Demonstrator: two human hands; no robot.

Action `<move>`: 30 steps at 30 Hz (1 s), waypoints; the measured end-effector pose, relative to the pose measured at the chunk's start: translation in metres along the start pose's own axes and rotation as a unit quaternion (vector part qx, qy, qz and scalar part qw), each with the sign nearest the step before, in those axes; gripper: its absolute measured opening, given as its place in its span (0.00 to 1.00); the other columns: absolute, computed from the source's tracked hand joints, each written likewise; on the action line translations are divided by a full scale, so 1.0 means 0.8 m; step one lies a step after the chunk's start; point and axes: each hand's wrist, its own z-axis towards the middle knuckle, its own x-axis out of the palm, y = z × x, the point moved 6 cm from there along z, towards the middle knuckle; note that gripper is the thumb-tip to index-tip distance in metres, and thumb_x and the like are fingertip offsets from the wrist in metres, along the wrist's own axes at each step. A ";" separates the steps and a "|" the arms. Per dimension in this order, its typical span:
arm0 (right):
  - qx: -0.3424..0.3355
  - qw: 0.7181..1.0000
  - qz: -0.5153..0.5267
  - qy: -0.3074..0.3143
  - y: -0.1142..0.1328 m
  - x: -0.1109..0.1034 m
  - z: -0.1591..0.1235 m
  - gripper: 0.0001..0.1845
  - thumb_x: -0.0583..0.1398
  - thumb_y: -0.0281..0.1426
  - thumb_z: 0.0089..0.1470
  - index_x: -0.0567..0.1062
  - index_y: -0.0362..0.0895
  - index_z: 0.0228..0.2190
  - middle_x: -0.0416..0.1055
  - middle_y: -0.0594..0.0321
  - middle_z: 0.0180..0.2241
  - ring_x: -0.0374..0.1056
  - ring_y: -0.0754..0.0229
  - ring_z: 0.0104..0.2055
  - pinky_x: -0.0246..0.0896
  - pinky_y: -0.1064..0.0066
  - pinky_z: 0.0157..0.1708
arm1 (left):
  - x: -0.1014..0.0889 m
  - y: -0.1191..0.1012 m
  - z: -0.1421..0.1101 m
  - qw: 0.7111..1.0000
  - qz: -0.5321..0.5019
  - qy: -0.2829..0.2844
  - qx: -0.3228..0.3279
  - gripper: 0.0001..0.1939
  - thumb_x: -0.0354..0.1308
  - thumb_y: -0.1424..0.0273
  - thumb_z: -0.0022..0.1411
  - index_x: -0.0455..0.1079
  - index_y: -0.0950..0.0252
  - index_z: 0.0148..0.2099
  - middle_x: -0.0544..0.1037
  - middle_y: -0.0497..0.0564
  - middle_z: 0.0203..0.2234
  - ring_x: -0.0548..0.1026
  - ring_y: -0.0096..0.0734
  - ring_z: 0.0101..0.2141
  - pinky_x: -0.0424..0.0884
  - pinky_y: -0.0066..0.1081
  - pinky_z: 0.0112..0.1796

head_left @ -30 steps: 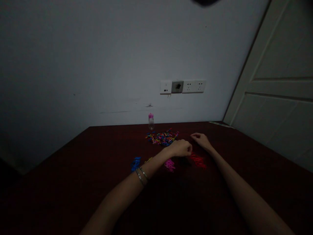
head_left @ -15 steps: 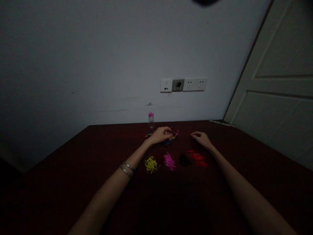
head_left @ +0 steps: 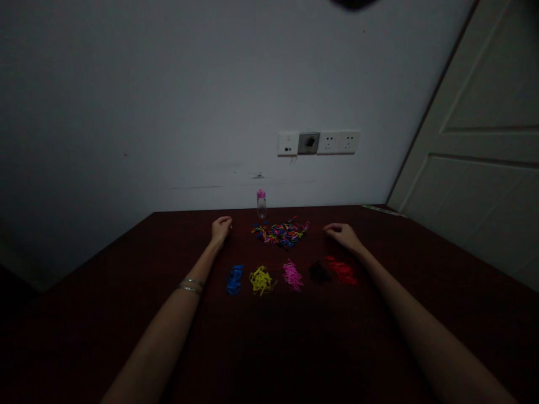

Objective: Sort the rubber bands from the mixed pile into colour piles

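Although the light was weak, one could see the left hand (head_left: 221,229) at the left part of the dark red table (head_left: 126,280), with bangles (head_left: 191,287) around the forearm. Its fingers were curled; whether they held something, I could not tell. Closer to the person, a little to the right, lay a blue pile (head_left: 234,279) of small pieces (thin bands, as they looked to me). Next came a yellow pile (head_left: 261,280), and far behind it a clear bottle (head_left: 261,206) with a pink upper part stood upright near the wall (head_left: 189,112). A mixed-colour heap (head_left: 281,233) was spread between the two hands, apart from both. In front of it lay a pink pile (head_left: 292,276), then a black pile (head_left: 320,272), just beside a red pile (head_left: 342,271). Behind this last one rested the right hand (head_left: 342,233), its fingers bent, thumb near them; its grip also I could not tell.
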 end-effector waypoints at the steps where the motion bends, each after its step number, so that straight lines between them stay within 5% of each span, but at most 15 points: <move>1: -0.011 1.000 0.005 0.012 0.010 0.006 0.001 0.17 0.54 0.35 0.45 0.77 0.41 0.34 0.75 0.60 0.30 0.69 0.59 0.32 0.61 0.72 0.32 | 0.000 0.000 -0.001 1.000 0.000 0.000 0.006 0.18 0.57 0.66 0.43 0.70 0.71 0.38 0.65 0.42 0.13 0.57 0.18 0.12 0.52 0.21 0.16; 9: -0.095 0.983 -0.109 0.113 0.075 0.052 -0.001 0.17 0.56 0.32 0.47 0.76 0.45 0.40 0.74 0.60 0.37 0.68 0.59 0.37 0.60 0.71 0.38 | 0.000 0.003 -0.004 1.000 0.014 0.014 0.016 0.19 0.57 0.65 0.43 0.70 0.71 0.39 0.65 0.42 0.13 0.58 0.18 0.13 0.53 0.21 0.17; 17: -0.070 0.971 -0.206 0.097 0.093 0.052 -0.020 0.16 0.53 0.35 0.53 0.72 0.50 0.44 0.68 0.59 0.45 0.65 0.56 0.44 0.58 0.70 0.38 | 0.002 0.008 0.002 0.999 0.021 0.020 0.028 0.18 0.57 0.66 0.45 0.69 0.71 0.38 0.65 0.42 0.13 0.58 0.18 0.13 0.54 0.21 0.17; 30: -0.076 0.962 -0.244 0.094 0.095 0.055 -0.022 0.13 0.49 0.36 0.58 0.70 0.47 0.39 0.66 0.58 0.44 0.65 0.57 0.42 0.57 0.71 0.35 | 0.003 0.005 -0.002 0.999 0.027 0.021 0.028 0.18 0.58 0.63 0.44 0.69 0.71 0.37 0.64 0.42 0.12 0.59 0.19 0.13 0.54 0.22 0.18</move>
